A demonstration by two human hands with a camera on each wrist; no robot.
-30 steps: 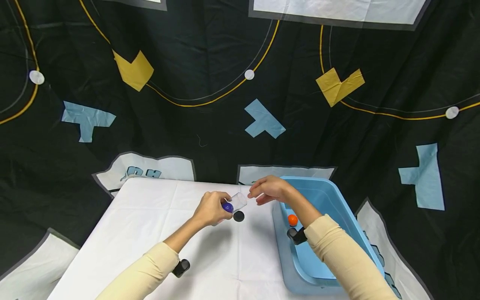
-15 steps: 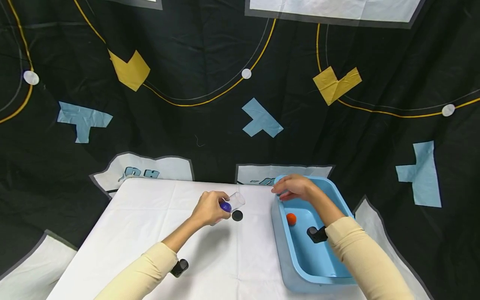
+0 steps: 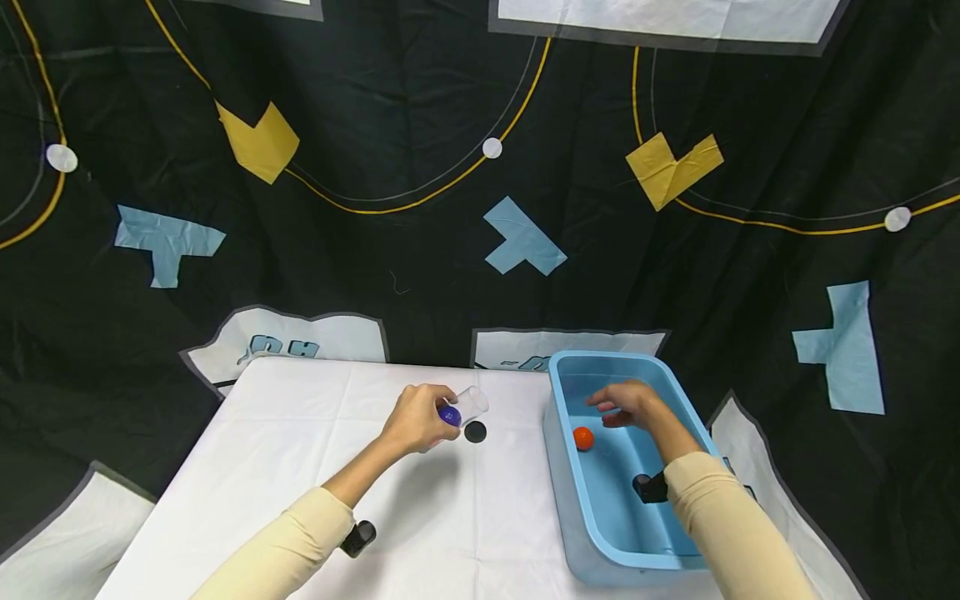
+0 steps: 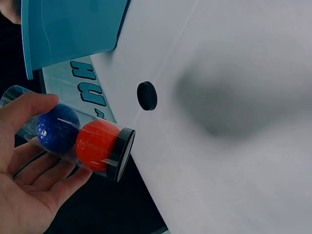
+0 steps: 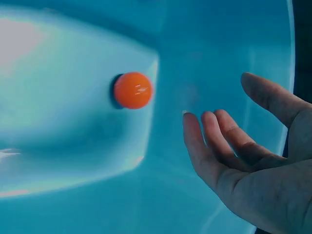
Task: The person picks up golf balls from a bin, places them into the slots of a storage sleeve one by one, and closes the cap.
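My left hand [image 3: 422, 419] grips a clear plastic tube [image 3: 472, 403], tilted above the table. Inside it, the left wrist view shows a blue ball [image 4: 58, 128] and a red-orange ball [image 4: 97, 145] side by side, with a black cap [image 4: 125, 154] on the tube's lower end. The tube's other end looks uncapped. Over the blue bin [image 3: 564, 500], my right hand [image 3: 632, 406] holds nothing, its thumb apart from its fingers. An orange ball [image 5: 133, 90] lies on the bin's floor near one wall, a short way from my right fingertips.
A loose black cap [image 3: 475, 432] lies on the white tablecloth [image 3: 360, 400] just below the tube. The bin stands at the table's right side, its walls rising around the right hand. Behind the table hangs a black cloth [image 3: 420, 292] with tape pieces.
My right hand has moved right and down, away from the tube, across the bin's rim and into the space over the bin. The left hand keeps the tube in nearly the same spot.
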